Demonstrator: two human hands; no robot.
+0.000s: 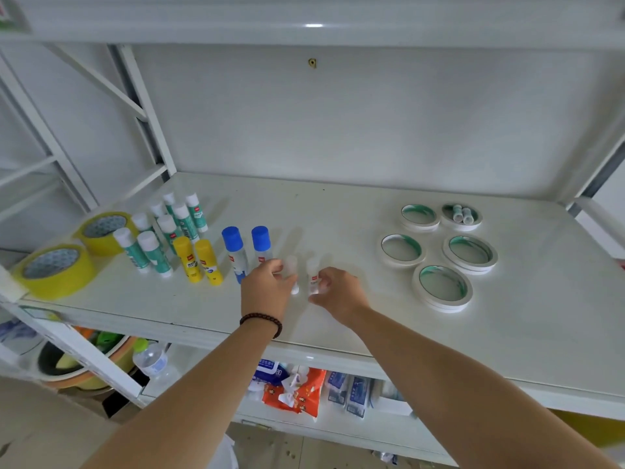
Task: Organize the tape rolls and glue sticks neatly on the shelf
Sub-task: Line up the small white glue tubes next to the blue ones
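Observation:
On the white shelf (pixel 338 211), my left hand (pixel 267 287) grips a small white glue stick (pixel 291 267) standing upright. My right hand (pixel 338 292) grips a second white glue stick (pixel 313 272) right beside it. Left of them stand two blue-capped glue sticks (pixel 233 248), two yellow glue sticks (pixel 198 260) and several green-and-white glue sticks (pixel 169 228). Two yellow tape rolls (pixel 55 269) lie at the far left. Several thin white tape rolls (pixel 443 287) lie flat at the right; one (pixel 461 216) holds two small glue sticks inside.
The shelf's white frame posts (pixel 145 106) rise at the left. Below, a lower shelf holds a water bottle (pixel 150 360), wet-wipe packs (pixel 294 390) and bowls (pixel 84 363). Bare shelf surface lies between the glue sticks and the white tape rolls.

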